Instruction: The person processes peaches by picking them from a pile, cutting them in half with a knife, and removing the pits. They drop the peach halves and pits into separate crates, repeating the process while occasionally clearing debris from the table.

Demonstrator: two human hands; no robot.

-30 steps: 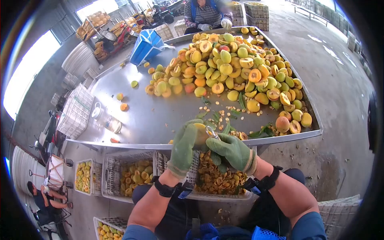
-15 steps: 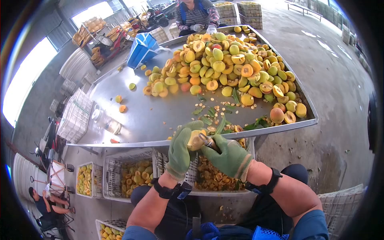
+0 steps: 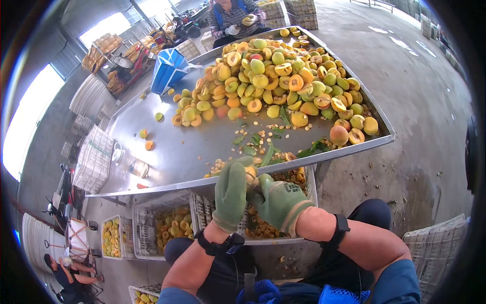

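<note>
My gloved left hand is closed around a yellow peach half, held over the near edge of the metal table. Against the fruit, my gloved right hand is closed on a small metal pitting tool, now mostly hidden by the fingers. Below both hands stands a crate of peach scraps. On the table beyond lies a large heap of peaches, many cut in half. Loose pits and green leaves are scattered before the heap.
Left of my knees are a crate of peaches and a smaller fruit crate. A blue bag and a clear jug stand on the table. Across it sits a co-worker in gloves. Another person sits at lower left.
My hands have drawn together, and the tool's metal loop has gone from sight. The view has shifted slightly. The co-worker across the table has raised a hand with a fruit piece in it.
</note>
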